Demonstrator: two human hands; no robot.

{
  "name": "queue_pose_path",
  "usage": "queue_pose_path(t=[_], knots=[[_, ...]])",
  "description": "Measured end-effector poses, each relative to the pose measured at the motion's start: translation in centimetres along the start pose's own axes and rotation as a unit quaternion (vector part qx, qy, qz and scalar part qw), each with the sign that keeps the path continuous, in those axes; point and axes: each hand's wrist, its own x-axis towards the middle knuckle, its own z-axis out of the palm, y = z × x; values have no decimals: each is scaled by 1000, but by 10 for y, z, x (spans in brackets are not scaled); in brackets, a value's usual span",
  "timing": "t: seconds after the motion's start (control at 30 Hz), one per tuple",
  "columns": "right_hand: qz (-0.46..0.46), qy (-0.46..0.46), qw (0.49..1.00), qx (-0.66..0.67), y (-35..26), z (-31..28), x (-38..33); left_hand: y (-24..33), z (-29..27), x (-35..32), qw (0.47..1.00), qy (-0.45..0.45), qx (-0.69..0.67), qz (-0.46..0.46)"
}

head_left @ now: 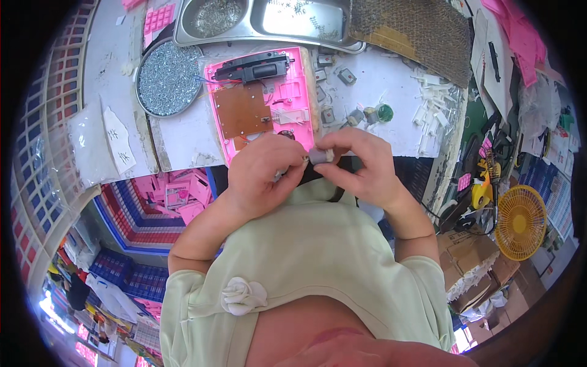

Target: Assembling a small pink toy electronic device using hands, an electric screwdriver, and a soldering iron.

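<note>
Above the near edge of the table, my right hand (365,168) pinches a small grey cylindrical piece (318,156) with a pale end, which looks like a small motor. My left hand (264,168) is closed beside it, its fingertips meeting the other end of the piece. A tiny shiny bit shows at those fingertips, too small to name. Just beyond both hands lies an open pink plastic casing (302,85). Inside it are a brown circuit board (243,112), a black mechanism (254,67) and thin wires.
Several small metal motors (347,76) and a small green round item (384,112) lie right of the casing. White plastic parts (433,113) are heaped farther right. A round tray of screws (168,78) stands left, a metal compartment tray (269,37) behind. A crate (116,208) holds pink parts.
</note>
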Motion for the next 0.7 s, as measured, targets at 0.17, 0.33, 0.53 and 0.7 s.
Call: queue_pose_path(t=[0.17, 0.33, 0.53, 0.7], knots=[[-145, 28, 987, -70, 5, 5, 8, -1, 1, -1, 992, 33, -94, -77], [-187, 60, 977, -79, 11, 12, 8, 0, -1, -2, 993, 22, -66, -92], [-195, 37, 974, -110, 9, 10, 9, 0, -2, -2, 996, 19, -35, -75], [-185, 43, 975, -116, 4, 9, 14, 0, -2, -4, 996, 61, 13, -70]])
